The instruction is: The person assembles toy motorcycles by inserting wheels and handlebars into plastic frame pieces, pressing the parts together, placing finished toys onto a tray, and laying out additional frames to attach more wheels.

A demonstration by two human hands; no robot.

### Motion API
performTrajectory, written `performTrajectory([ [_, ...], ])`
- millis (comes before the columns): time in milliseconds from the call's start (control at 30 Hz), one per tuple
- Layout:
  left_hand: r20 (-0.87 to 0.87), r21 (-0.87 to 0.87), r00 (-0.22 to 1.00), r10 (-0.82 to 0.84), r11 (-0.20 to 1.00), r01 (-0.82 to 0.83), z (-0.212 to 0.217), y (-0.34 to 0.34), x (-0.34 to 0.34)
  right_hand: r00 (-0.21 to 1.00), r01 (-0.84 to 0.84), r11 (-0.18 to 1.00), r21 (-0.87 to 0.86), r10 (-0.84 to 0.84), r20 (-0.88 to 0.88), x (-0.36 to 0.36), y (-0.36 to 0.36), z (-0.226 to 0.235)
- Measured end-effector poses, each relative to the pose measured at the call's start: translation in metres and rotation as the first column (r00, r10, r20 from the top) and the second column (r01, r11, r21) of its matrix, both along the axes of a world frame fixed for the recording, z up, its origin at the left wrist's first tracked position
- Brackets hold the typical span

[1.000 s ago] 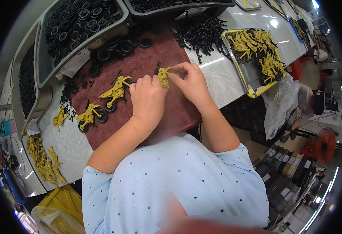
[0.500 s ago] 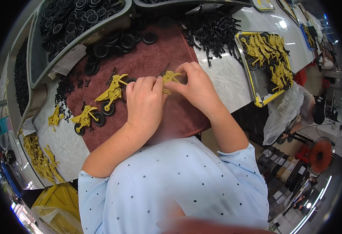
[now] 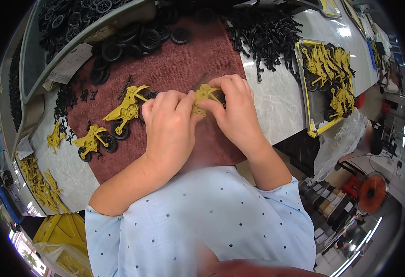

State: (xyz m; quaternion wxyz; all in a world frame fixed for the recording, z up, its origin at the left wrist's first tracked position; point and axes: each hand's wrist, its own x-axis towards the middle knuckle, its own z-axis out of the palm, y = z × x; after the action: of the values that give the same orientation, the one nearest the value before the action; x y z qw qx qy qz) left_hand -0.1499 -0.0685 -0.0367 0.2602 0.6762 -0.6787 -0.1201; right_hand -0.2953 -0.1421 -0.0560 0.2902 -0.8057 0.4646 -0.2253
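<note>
Between both hands, over the brown-red cloth [image 3: 198, 51], is a yellow toy motorcycle body [image 3: 204, 94]. My left hand [image 3: 169, 121] closes on its left side, and its fingertips hide part of the toy. My right hand [image 3: 234, 107] pinches the other side with thumb and curled fingers; a dark round part shows behind them. Just left of my left hand lies a larger yellow motorcycle [image 3: 128, 111] with black wheels. Nearer and further left, another yellow motorcycle [image 3: 92, 141] rests on its wheels at the cloth's edge.
A grey bin [image 3: 36, 69] of black wheels stands at the back left, with loose wheels [image 3: 150, 40] before it. Small black parts [image 3: 267, 39] are heaped at the back right. A yellow-rimmed tray [image 3: 311, 129] holds yellow motorcycles. Yellow parts [image 3: 38, 182] lie far left.
My view has shifted slightly, so the table's things sit a little differently in the picture. Both hands keep their hold on the yellow toy motorcycle body, with fingers only slightly moved.
</note>
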Motion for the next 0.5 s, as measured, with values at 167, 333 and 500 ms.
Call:
performTrajectory([
  [167,0.019,0.059,1.0,0.021,0.998,-0.023,0.006,-0.009,-0.006,0.996,-0.074,0.995,0.068,0.077,-0.043,-0.004,-0.004,0.003],
  [333,0.065,0.07,0.998,0.021,0.997,-0.025,0.009,-0.012,-0.01,0.994,-0.077,0.994,0.08,0.083,-0.073,-0.002,-0.007,0.005],
  [500,0.061,0.034,0.998,0.012,0.999,-0.015,0.005,-0.011,-0.011,0.991,-0.083,0.993,0.085,0.092,-0.099,0.0,-0.009,0.008],
])
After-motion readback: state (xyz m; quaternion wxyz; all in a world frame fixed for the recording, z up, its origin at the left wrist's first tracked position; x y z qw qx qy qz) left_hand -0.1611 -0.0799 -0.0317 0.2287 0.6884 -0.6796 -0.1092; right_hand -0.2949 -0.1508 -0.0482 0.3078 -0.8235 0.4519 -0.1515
